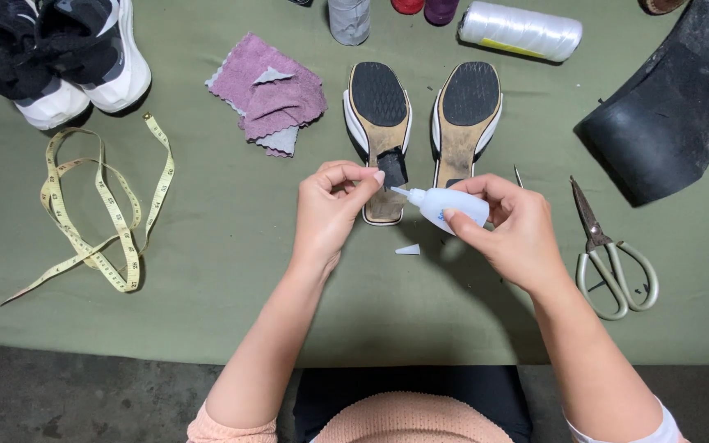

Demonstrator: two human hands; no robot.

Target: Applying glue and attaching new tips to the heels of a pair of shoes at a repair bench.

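On the green table [231, 271], the right hand [510, 226] is squeezing a glue bottle [450, 205]; the left hand [330, 205] is pinching a black heel patch [392, 168].

**An olive-green work surface above a grey floor**

An olive-green cloth [231, 271] covers the work surface and fills most of the view, lying smooth with only faint creases. Its near edge runs straight across the lower part of the picture. Below that edge shows a strip of rough grey floor [84, 394], mottled and scuffed, with darker patches. The light is soft and even and comes from above, so shadows on the cloth are short and pale. No wall, window or other furniture comes into view.
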